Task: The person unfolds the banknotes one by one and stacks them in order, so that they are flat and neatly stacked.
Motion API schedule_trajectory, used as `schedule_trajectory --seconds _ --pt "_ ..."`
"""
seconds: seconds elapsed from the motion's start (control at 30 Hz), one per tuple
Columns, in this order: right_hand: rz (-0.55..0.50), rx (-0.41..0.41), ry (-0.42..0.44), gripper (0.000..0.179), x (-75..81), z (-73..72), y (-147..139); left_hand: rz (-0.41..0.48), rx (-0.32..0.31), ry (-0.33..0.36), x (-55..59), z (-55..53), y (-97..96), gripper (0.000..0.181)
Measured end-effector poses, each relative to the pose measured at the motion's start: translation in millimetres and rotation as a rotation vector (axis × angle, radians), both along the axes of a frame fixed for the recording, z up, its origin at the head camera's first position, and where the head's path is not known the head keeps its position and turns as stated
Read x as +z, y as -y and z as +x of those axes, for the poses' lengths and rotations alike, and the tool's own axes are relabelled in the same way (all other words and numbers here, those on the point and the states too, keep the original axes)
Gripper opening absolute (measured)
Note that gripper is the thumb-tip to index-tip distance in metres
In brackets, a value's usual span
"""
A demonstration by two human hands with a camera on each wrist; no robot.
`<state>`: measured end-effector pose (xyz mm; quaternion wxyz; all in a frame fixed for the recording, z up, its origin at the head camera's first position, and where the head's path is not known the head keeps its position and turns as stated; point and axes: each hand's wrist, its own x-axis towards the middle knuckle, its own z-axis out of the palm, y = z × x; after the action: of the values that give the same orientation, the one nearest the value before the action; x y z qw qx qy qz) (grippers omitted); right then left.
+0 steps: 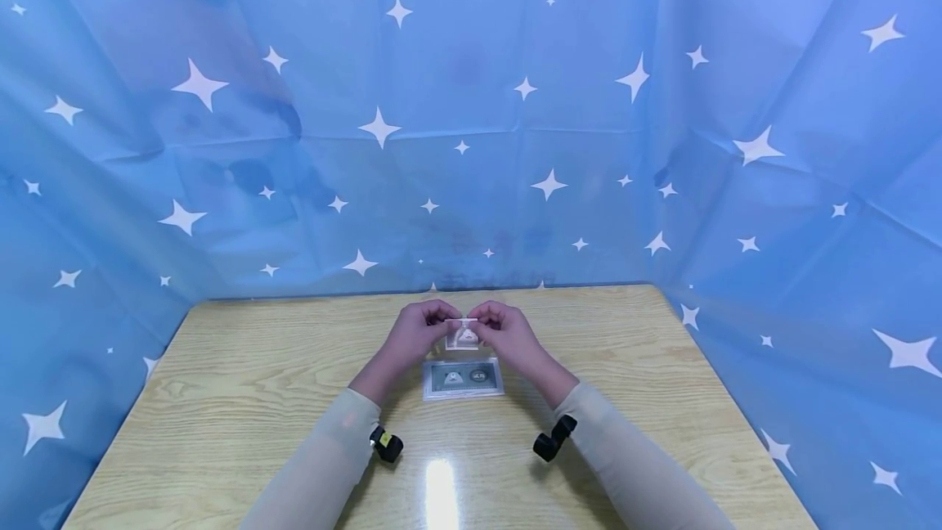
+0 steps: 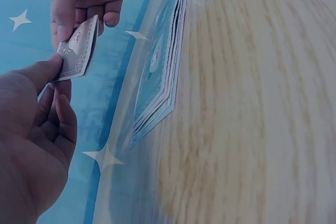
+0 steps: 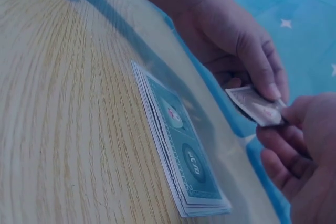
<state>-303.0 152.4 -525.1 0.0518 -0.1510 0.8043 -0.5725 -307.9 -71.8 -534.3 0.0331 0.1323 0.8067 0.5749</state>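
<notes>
Both hands pinch a small folded paper note (image 1: pixel 464 339) at its far edge, held above the table. It is pale, with a white cartoon figure printed on the side facing up. My left hand (image 1: pixel 414 338) grips the left end between thumb and fingers. At the other end the right hand (image 1: pixel 513 338) does the same, its fingertips close to the left ones. A stack of printed paper notes (image 3: pixel 181 145), like play money, lies on the table just nearer than the hands. Its top note is grey-green with a white figure and a dark oval.
The wood-grain table (image 1: pixel 280 399) ends just beyond the hands. A blue cloth with white stars (image 1: pixel 471 211) hangs behind it and at both sides. Dark wrist cameras sit on the left sleeve (image 1: pixel 316 464) and the right sleeve (image 1: pixel 640 456).
</notes>
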Motion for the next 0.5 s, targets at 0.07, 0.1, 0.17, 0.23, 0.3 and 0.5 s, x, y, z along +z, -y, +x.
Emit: schedule_trajectory --seconds 0.07,0.1,0.17,0.23,0.3,0.5 --pt "0.004 0.007 -0.006 0.012 0.0 0.1 -0.2 -0.004 0.005 -0.003 0.8 0.3 0.3 0.006" --pt "0.008 0.011 -0.012 0.014 -0.3 0.1 -0.3 -0.004 0.008 -0.003 1.2 0.3 0.4 0.006" --pt "0.020 0.018 -0.022 0.016 -0.9 -0.2 -0.9 0.002 0.012 0.001 1.8 0.3 1.1 0.006" --pt "0.029 0.028 -0.035 0.018 -1.6 -0.6 -1.9 0.015 0.014 0.003 2.2 0.1 1.6 0.005" --pt "0.040 0.039 -0.049 0.020 -1.8 -1.1 -3.2 0.029 0.013 0.005 2.5 0.1 2.3 0.004" --pt "0.075 0.061 -0.097 0.021 1.6 -2.3 -6.3 0.045 -0.002 0.002 3.5 0.4 3.7 0.004"
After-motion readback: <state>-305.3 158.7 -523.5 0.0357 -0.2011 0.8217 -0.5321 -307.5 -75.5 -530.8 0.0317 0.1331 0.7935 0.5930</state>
